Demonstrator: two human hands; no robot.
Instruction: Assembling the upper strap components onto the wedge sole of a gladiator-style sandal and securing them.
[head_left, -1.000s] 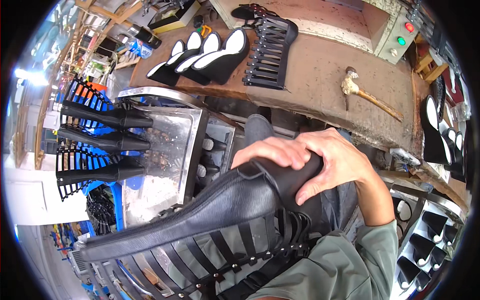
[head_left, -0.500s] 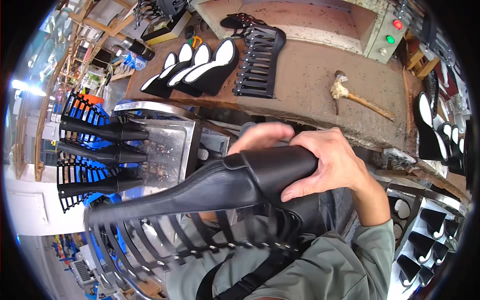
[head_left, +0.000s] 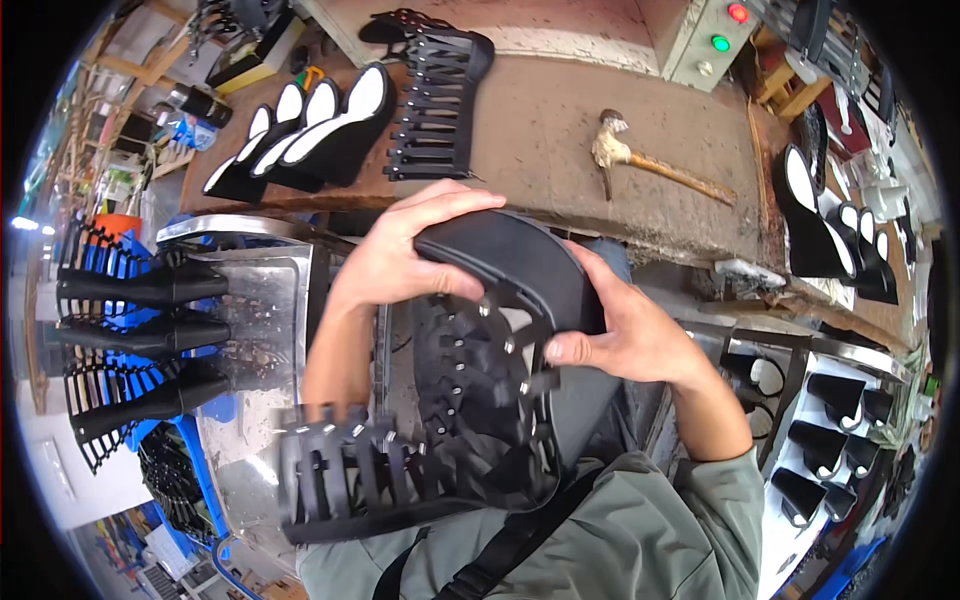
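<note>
A black wedge boot (head_left: 505,250) with a ladder of open straps and metal studs is held above my lap. My left hand (head_left: 400,255) is closed round one end of its wedge, thumb on the near edge. On the other side of the wedge, my right hand (head_left: 635,325) grips with fingers behind and thumb in front. The strappy shaft (head_left: 390,475) hangs down to the left, partly blurred, against my shirt. My hands cover parts of the wedge.
On the workbench (head_left: 540,120) lie a hammer (head_left: 660,170), white-topped black wedges (head_left: 340,125) and another strappy boot (head_left: 440,100). Boots (head_left: 160,285) rest across a metal tray (head_left: 265,290) at left. Black wedge pieces (head_left: 820,445) fill a rack at right.
The boot has turned, so its strapped side now faces up and its shaft hangs toward me. My left hand has come round onto the wedge. The view has shifted to the right.
</note>
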